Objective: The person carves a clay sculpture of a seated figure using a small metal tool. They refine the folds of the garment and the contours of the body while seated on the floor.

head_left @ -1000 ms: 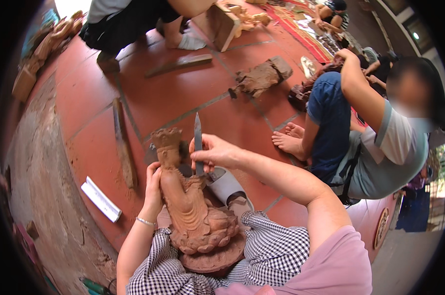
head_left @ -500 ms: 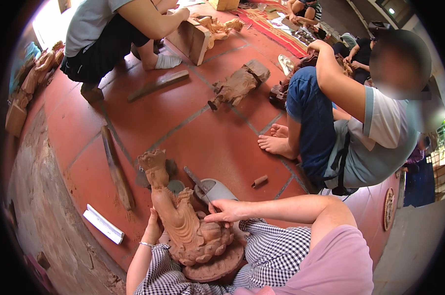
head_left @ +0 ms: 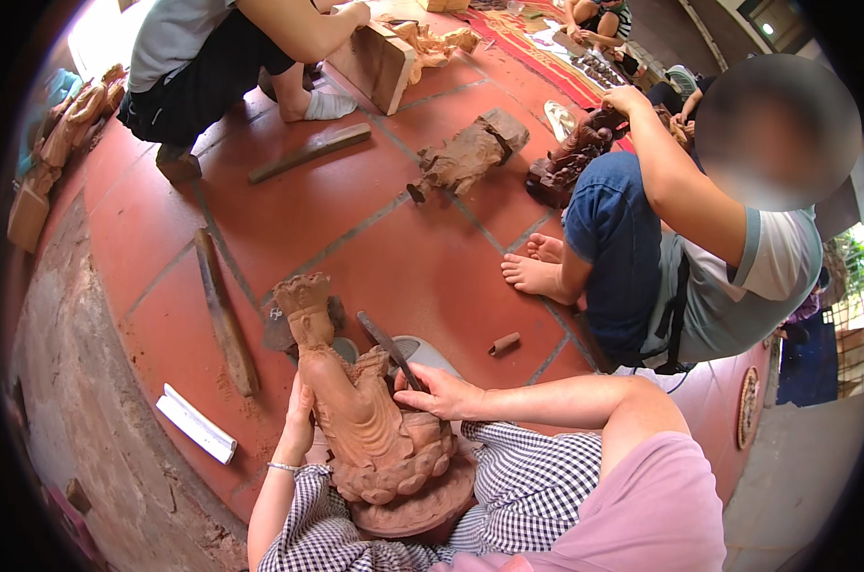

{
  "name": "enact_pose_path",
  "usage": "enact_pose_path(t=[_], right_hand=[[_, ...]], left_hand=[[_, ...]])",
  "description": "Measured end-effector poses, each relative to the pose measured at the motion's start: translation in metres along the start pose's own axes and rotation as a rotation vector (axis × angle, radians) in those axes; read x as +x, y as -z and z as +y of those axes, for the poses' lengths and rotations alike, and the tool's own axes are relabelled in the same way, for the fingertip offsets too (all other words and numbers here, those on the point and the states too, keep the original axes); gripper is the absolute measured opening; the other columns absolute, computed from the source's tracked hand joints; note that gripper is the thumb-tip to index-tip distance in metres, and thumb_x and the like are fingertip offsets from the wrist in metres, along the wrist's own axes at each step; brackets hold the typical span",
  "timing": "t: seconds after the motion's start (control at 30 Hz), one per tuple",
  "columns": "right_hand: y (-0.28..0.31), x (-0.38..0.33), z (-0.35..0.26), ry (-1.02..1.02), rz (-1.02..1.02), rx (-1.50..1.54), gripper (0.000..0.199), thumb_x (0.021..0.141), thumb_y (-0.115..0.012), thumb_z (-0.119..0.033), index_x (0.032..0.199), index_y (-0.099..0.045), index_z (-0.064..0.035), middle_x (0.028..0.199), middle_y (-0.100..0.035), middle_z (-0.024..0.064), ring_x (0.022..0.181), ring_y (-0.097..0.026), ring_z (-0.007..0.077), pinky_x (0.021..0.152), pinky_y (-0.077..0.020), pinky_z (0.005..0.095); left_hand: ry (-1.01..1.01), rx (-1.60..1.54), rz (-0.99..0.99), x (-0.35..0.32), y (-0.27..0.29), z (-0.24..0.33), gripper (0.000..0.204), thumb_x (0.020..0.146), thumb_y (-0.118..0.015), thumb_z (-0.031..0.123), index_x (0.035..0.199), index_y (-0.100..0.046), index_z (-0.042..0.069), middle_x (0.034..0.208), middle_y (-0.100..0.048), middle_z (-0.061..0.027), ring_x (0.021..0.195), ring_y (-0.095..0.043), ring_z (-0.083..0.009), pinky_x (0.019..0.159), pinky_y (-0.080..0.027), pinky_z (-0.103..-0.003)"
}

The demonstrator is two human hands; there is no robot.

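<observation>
Carved statue point(head_left: 365, 419) sits between left hand point(head_left: 300, 416), touching its side (grip unclear), and right hand point(head_left: 439, 393), pinching a dark tool point(head_left: 384, 343).

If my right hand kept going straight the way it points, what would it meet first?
Most likely the carved brown wooden seated figure, just left of your right hand; depth is unclear, so they may already be touching.

Carved brown statue point(head_left: 363, 424) — dark blade point(head_left: 386, 346) alongside
</observation>
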State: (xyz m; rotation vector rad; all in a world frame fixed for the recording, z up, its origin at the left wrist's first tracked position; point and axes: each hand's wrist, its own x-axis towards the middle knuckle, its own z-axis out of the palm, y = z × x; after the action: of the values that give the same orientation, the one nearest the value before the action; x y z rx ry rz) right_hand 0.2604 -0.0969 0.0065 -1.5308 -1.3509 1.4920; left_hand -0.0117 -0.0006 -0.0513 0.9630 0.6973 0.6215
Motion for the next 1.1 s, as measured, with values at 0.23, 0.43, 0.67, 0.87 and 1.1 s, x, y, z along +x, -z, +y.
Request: enact_pose_path(t=[0.23,0.43,0.67,0.87,1.1], right_hand=[[-0.002,-0.002,0.012,0.006,0.056,0.021,0.029,0.099,-0.065,-0.032,0.102,-0.054,-0.0058,0.077,-0.054,0.0045,0.073,-0.050,0.0135,0.068,-0.0452,0.0318],[0.002,0.000,0.009,0.048,0.061,-0.035,0.032,0.098,-0.065,-0.033,0.103,-0.056,-0.0029,0.081,-0.060,0.0106,0.076,-0.057,0.0201,0.073,-0.0483,0.0361],[0.006,0.000,-0.002,0.074,0.143,-0.095,0.031,0.098,-0.065,-0.032,0.101,-0.056,-0.0022,0.082,-0.061,0.0135,0.076,-0.060,0.0261,0.072,-0.0490,0.0386],[0.018,0.028,-0.024,0.112,0.322,0.052,0.028,0.098,-0.063,-0.030,0.097,-0.055,-0.0035,0.075,-0.060,0.0096,0.067,-0.059,0.0195,0.064,-0.0479,0.0362],[0.013,0.044,-0.045,0.253,0.263,0.110,0.025,0.100,-0.062,-0.027,0.100,-0.053,-0.0033,0.077,-0.057,0.0050,0.071,-0.058,0.0148,0.067,-0.0488,0.0353]], left_hand=[[-0.018,0.147,0.067,-0.004,0.004,0.004,0.075,0.105,-0.042,0.056,0.157,-0.028,0.003,0.157,-0.037,-0.0118,0.145,-0.035,-0.0244,0.120,-0.027,-0.037],[-0.035,0.139,0.078,-0.003,0.000,0.000,0.068,0.107,-0.040,0.051,0.154,-0.032,0.002,0.153,-0.043,-0.0118,0.140,-0.042,-0.0238,0.118,-0.032,-0.037],[0.031,0.083,0.037,-0.005,-0.004,0.016,0.070,0.106,-0.045,0.049,0.155,-0.029,0.002,0.155,-0.040,-0.0124,0.142,-0.040,-0.0240,0.118,-0.031,-0.037],[-0.013,0.060,0.168,-0.011,0.009,0.013,0.064,0.107,-0.049,0.041,0.153,-0.033,-0.001,0.150,-0.044,-0.0140,0.136,-0.046,-0.0223,0.112,-0.039,-0.035],[-0.177,0.137,0.487,-0.009,0.037,-0.015,0.034,0.108,-0.050,0.038,0.093,-0.057,0.008,0.082,-0.056,0.0014,0.080,-0.053,-0.0093,0.080,-0.045,-0.028]])
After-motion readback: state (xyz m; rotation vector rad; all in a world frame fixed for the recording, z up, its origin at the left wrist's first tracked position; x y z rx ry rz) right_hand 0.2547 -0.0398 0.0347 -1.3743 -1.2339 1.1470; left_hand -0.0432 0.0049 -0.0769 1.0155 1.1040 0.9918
